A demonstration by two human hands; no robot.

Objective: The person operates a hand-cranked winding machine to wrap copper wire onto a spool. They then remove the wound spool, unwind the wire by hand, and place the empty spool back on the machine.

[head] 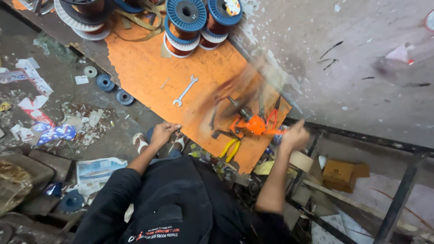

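Note:
My right hand grips the crank handle of an orange hand-turned winding machine fixed near the front edge of an orange bench top. The part on its spindle is a brown blur, spinning. My left hand rests with curled fingers on the bench's front edge, left of the machine, holding nothing. A silver open-ended spanner lies on the bench between the hands and the wire spools.
Blue spools of copper wire stand at the back of the bench. Yellow-handled pliers and red-handled pliers lie by the machine. Paper scraps and small blue reels litter the floor on the left. A cardboard box sits under a metal frame, right.

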